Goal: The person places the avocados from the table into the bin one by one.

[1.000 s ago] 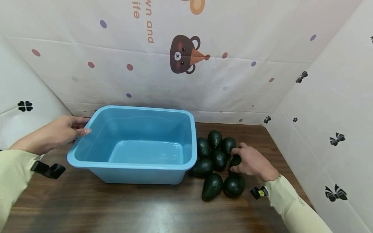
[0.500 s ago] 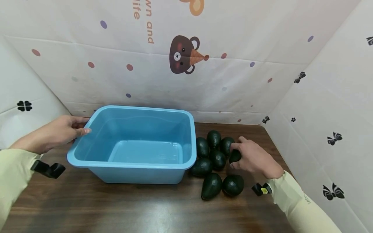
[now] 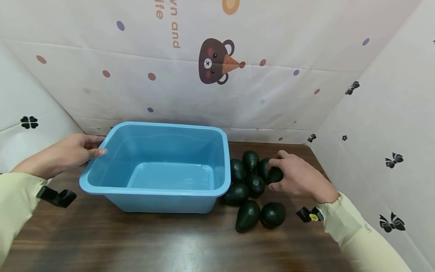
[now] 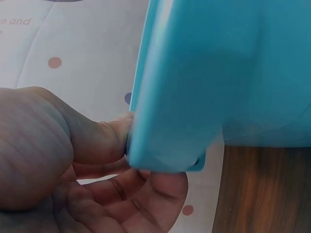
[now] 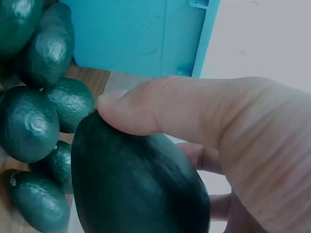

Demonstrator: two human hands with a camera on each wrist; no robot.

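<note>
A light blue plastic tub [image 3: 163, 193] stands on the wooden table, and nothing lies inside it. My left hand [image 3: 69, 154] grips its left rim, thumb on top; in the left wrist view the fingers curl beneath the rim [image 4: 167, 145]. On the tub's right, my right hand [image 3: 299, 176] holds a dark green avocado [image 3: 276, 175] between thumb and fingers. That held avocado [image 5: 136, 184] fills the lower middle of the right wrist view. Several more avocados [image 3: 255, 184] lie grouped between the tub and my right hand, with two nearer the front, one of them pear-shaped [image 3: 247, 216].
White patterned sheeting [image 3: 176, 94] rises behind the table, with side walls at left and right [image 3: 374, 151]. The brown wooden table top [image 3: 153, 241] extends in front of the tub. Each wrist carries a black camera mount [image 3: 57, 197].
My right hand has lifted the avocado off the table, moving slightly up and away from the front avocados. My left hand keeps its grip on the tub's rim.
</note>
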